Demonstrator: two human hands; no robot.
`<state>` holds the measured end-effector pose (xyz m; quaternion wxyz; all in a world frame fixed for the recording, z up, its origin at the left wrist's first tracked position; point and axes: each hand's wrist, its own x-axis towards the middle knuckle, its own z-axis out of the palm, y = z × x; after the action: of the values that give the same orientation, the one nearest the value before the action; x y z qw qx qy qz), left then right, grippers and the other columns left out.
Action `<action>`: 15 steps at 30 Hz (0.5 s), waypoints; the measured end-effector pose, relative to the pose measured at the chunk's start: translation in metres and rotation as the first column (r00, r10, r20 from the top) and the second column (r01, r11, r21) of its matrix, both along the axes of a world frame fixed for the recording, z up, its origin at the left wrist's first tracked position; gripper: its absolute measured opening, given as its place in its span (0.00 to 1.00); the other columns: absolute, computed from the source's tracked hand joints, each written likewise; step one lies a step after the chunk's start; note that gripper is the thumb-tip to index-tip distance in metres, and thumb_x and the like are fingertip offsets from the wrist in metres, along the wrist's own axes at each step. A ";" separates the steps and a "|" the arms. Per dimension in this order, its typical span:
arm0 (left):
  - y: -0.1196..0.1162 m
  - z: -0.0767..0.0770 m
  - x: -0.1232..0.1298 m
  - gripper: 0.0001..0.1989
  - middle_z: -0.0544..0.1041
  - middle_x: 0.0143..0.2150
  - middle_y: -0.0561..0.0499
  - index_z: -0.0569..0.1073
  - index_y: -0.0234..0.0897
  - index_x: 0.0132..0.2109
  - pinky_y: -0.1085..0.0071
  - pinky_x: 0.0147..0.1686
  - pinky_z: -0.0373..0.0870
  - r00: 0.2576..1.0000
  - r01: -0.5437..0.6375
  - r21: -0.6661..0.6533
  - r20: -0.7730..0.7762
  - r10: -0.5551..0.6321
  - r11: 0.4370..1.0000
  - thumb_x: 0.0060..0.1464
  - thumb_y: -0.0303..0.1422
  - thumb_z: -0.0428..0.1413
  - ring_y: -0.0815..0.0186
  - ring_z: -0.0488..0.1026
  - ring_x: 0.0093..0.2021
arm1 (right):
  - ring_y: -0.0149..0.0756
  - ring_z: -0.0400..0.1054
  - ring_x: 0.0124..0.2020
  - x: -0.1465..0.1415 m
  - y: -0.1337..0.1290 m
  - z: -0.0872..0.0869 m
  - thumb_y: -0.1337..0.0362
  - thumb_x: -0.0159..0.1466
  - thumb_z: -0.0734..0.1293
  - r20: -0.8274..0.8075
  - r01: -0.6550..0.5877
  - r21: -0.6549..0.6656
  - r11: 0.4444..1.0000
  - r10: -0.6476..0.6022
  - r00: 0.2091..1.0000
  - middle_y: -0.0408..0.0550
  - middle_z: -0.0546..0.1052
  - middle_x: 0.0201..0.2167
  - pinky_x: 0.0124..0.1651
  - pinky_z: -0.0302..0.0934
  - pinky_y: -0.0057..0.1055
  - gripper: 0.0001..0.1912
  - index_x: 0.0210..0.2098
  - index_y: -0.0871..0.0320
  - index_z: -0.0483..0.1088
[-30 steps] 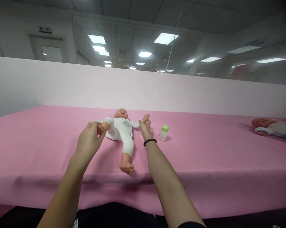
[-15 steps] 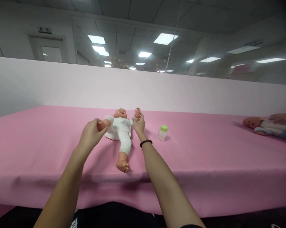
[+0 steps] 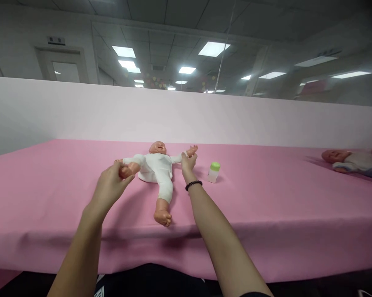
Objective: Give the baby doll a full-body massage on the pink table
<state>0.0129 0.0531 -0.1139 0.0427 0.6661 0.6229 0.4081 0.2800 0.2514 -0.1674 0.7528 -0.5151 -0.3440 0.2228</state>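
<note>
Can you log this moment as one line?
left hand: holds baby doll by its hand | right hand: touches its other hand | nearby: green-capped bottle

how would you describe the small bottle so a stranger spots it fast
On the pink table, find the doll in white lying on its back. Just past the right hand stands a small clear bottle, the only thing there with a green cap.

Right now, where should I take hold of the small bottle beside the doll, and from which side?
Probably the clear body of the bottle, just below its green cap, coming from the left with your right hand, the nearer hand. It stands upright, apart from the doll, so fingers can wrap around it.
</note>
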 end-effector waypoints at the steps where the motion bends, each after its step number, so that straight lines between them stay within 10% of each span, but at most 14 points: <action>1: 0.014 0.005 0.008 0.11 0.77 0.35 0.51 0.67 0.41 0.35 0.68 0.34 0.63 0.999 0.029 0.008 -0.022 -0.029 1.000 0.55 0.41 0.58 0.60 0.74 0.36 | 0.38 0.73 0.46 -0.006 -0.004 0.004 0.67 0.62 0.67 0.119 -0.008 0.002 1.000 0.008 0.993 0.54 0.76 0.52 0.49 0.68 0.32 0.27 0.60 0.60 0.64; 7: 0.067 0.009 0.048 0.07 0.77 0.35 0.47 0.64 0.39 0.33 0.68 0.33 0.60 0.988 0.088 -0.057 -0.124 -0.094 0.994 0.55 0.30 0.56 0.59 0.72 0.35 | 0.42 0.73 0.46 -0.034 -0.030 0.009 0.71 0.60 0.66 0.852 -0.323 -0.035 0.946 0.197 0.485 0.47 0.79 0.48 0.50 0.66 0.34 0.25 0.56 0.51 0.70; 10: 0.044 0.006 0.041 0.09 0.76 0.35 0.47 0.63 0.40 0.33 0.67 0.33 0.60 0.984 0.103 0.003 -0.143 -0.102 0.995 0.59 0.37 0.55 0.59 0.71 0.34 | 0.42 0.73 0.43 -0.027 -0.024 0.006 0.64 0.64 0.67 0.724 -0.200 -0.013 0.980 0.147 0.674 0.47 0.79 0.46 0.47 0.67 0.34 0.21 0.56 0.52 0.69; 13: 0.002 -0.005 0.014 0.14 0.76 0.36 0.50 0.65 0.41 0.36 0.68 0.33 0.62 0.994 0.099 -0.019 -0.049 -0.100 0.995 0.59 0.46 0.55 0.60 0.73 0.34 | 0.41 0.73 0.42 -0.007 -0.007 0.000 0.61 0.63 0.68 0.316 0.010 -0.056 0.998 0.009 0.949 0.52 0.78 0.45 0.45 0.68 0.34 0.22 0.56 0.58 0.67; 15: -0.023 -0.019 -0.008 0.16 0.77 0.36 0.52 0.67 0.41 0.37 0.68 0.33 0.63 0.997 0.073 -0.122 -0.011 -0.074 0.990 0.56 0.49 0.57 0.60 0.74 0.34 | 0.41 0.74 0.43 0.010 0.005 -0.008 0.64 0.62 0.67 0.067 0.050 -0.118 0.992 -0.042 0.997 0.56 0.77 0.46 0.44 0.69 0.33 0.23 0.56 0.63 0.66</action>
<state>0.0052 0.0302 -0.1327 0.0935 0.6879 0.6220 0.3623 0.2898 0.2565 -0.1757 0.7140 -0.5741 -0.3420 0.2088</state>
